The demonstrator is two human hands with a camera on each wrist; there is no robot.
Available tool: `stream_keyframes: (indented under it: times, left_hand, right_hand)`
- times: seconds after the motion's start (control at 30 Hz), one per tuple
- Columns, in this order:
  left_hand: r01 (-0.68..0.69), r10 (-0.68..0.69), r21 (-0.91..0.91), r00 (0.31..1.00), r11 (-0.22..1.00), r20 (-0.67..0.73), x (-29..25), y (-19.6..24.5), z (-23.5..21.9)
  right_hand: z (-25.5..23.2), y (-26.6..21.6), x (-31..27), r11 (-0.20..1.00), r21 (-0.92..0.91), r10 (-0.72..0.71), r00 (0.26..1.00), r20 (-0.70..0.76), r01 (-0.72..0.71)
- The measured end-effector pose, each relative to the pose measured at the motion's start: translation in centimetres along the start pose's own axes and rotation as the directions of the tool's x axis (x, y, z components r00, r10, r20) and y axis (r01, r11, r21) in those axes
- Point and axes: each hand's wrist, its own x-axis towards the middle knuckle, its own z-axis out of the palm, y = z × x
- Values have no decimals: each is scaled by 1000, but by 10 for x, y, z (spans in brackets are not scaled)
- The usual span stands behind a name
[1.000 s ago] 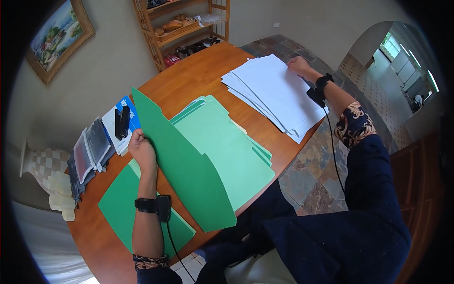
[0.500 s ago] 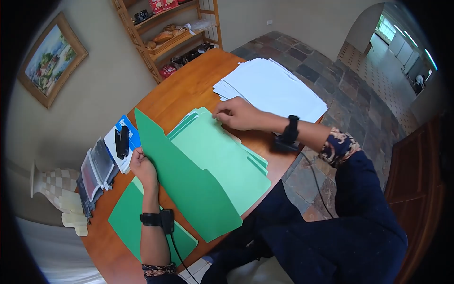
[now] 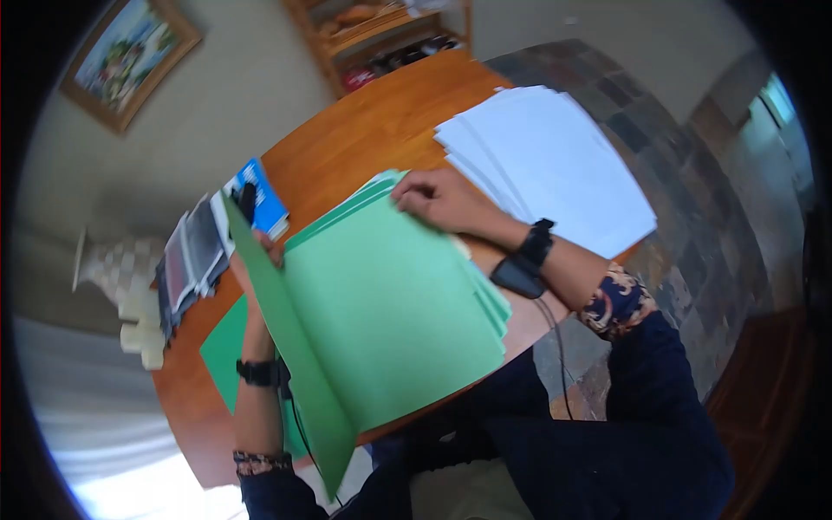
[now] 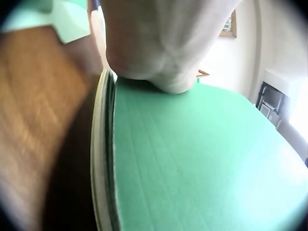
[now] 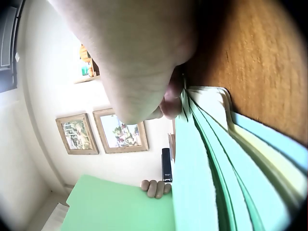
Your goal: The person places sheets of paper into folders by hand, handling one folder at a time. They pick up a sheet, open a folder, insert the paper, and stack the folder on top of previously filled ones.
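Observation:
An open green folder (image 3: pixel 381 303) lies on a stack of folders, its left cover standing nearly upright. My left hand (image 3: pixel 253 269) grips that cover from its outer side; in the right wrist view its fingers (image 5: pixel 155 188) curl over the cover's edge. With curled fingers, my right hand (image 3: pixel 446 201) pinches the far right edge of the folders; its fingertips (image 5: pixel 172 102) are at the layered edges in the right wrist view. The left wrist view shows the green cover (image 4: pixel 178 159) below the left hand (image 4: pixel 159 43). Another green folder (image 3: pixel 223 351) lies partly hidden behind the left forearm.
White papers (image 3: pixel 555 173) lie loosely stacked at the right of the wooden table (image 3: pixel 347 130). At the left are a blue-and-white pack (image 3: pixel 270 204), a black stapler (image 3: pixel 248 201), grey trays (image 3: pixel 195 247) and a checkered vase (image 3: pixel 117 267).
My right hand has come from the white papers to the folders' edge and now pinches there. The green cover in my left hand has tipped more upright, exposing more of the pale inside.

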Motion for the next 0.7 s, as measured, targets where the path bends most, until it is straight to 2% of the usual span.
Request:
stream_keyframes:
  times: [0.03,0.07,0.1,0.17,0.23,0.27,0.37,0.5,0.57,0.6,0.63,0.7]
  left_hand:
    - [50,-48,-38,998,998,39,0,13,-5]
    - [102,-96,-71,992,992,77,0,25,-9]
    - [81,-79,-18,992,997,102,-2,49,0]
    - [-73,54,246,995,966,84,-2,77,-2]
    - [87,-124,468,991,879,48,3,94,-30]
    - [88,-129,589,991,803,28,4,99,-43]
    - [72,-193,746,978,662,77,-11,100,-93]
    - [73,-159,806,987,587,27,-36,96,-144]
    - [210,-286,898,953,386,-99,-42,94,-161]
    - [214,-313,939,942,268,-125,-43,95,-171]
    - [224,-307,936,942,271,-136,-44,94,-179]
    - [36,-181,998,983,50,-26,-47,86,-197]
  right_hand:
    - [-2,-7,-1,1000,-4,27,999,26,-27]
    - [-2,-16,-2,992,-53,112,993,25,-110]
    - [0,-11,-1,996,2,85,996,20,-86]
    - [-1,-13,-2,994,6,104,993,49,-105]
    - [-2,-12,-3,992,6,126,990,68,-127]
    - [-2,-13,-2,993,-25,120,990,71,-118]
    - [-1,-15,-3,995,4,95,992,84,-96]
    - [3,-16,-3,989,-11,147,986,73,-147]
    - [2,-11,-2,988,-15,157,985,69,-157]
    - [2,-9,-1,989,-17,151,985,82,-150]
    - [2,-7,-1,989,-21,148,985,89,-146]
    - [-1,5,3,991,-22,132,985,113,-131]
